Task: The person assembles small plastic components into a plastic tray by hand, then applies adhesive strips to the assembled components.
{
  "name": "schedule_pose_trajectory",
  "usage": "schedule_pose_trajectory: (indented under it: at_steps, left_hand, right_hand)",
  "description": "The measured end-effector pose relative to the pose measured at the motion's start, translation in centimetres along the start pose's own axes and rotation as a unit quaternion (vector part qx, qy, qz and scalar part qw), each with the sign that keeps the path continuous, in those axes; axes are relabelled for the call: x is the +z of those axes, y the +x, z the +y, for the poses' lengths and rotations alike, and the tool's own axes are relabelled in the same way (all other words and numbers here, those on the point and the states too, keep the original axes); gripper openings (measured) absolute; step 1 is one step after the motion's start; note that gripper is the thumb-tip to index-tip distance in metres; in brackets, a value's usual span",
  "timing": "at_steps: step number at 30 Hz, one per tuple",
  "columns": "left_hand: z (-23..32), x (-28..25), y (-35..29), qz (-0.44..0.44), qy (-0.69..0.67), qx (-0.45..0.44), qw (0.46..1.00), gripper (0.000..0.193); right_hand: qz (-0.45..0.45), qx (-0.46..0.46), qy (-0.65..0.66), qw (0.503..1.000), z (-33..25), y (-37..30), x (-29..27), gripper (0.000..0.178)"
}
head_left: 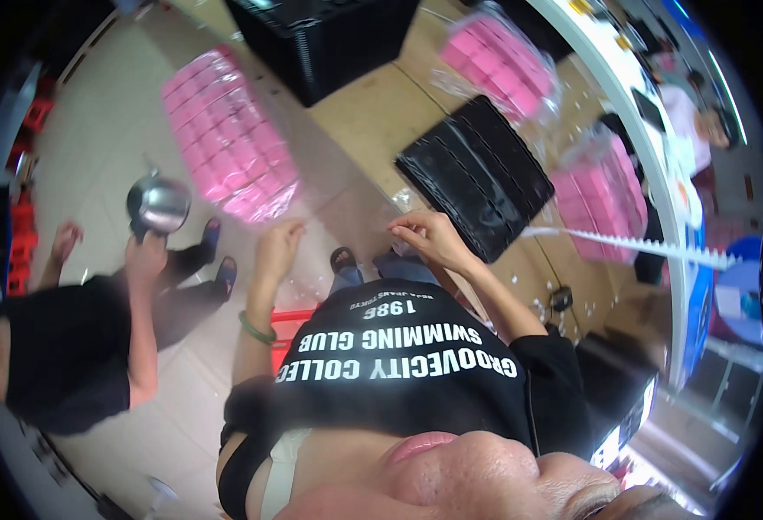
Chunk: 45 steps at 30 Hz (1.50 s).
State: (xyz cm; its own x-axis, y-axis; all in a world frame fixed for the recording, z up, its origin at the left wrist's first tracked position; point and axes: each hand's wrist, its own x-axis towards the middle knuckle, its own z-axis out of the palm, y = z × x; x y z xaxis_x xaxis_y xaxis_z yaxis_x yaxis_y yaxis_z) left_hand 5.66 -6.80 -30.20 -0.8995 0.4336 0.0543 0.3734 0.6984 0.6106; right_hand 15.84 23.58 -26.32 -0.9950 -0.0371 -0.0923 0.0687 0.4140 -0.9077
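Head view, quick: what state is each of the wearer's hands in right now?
Left hand: open, fingers loosely curled, nothing visible in it.
Right hand: open, fingers bent, nothing visible in it, near the black bundle.

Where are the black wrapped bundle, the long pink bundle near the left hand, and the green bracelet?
Black wrapped bundle point(479, 173): head view, middle of its upper face.
Long pink bundle point(228, 134): head view, middle of its wrapped surface.
Green bracelet point(255, 329): head view, on its band.
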Motion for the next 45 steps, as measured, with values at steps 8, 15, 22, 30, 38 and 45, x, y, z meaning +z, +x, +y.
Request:
schedule_pose_trajectory:
  at_steps: [8, 15, 22, 30, 38, 45]
  left_hand:
    - [10.1, 10.0, 5.5, -0.156, -0.146, 0.003, 0.977, 0.019]
    - [4.6, 20.7, 12.9, -0.102, -0.076, 0.019, 0.992, 0.05]
    - [6.4, 25.6, 18.5, -0.105, -0.276, -0.28, 0.914, 0.067]
    - [8.7, 26.1, 21.7, -0.09, -0.367, -0.317, 0.87, 0.066]
    - [7.1, 25.8, 23.1, -0.06, -0.256, -0.31, 0.914, 0.059]
    - [15.1, 26.1, 27.9, 0.075, -0.22, -0.038, 0.972, 0.037]
  right_hand:
    - [0.098, 0.093, 0.005, 0.991, 9.1, -4.7, -6.9, 0.022]
    - [0.254, 0.179, 0.091, 0.946, 18.4, -7.8, -10.8, 0.026]
    - [0.46, 0.24, 0.144, 0.842, 24.6, -10.1, -11.1, 0.048]
    - [0.363, 0.201, 0.234, 0.879, 22.6, -5.6, -13.5, 0.024]
    - [0.427, 0.149, 0.038, 0.891, 22.2, 5.9, -23.6, 0.023]
    - [0.463, 0.039, -0.326, 0.823, 28.4, 17.7, -30.0, 0.037]
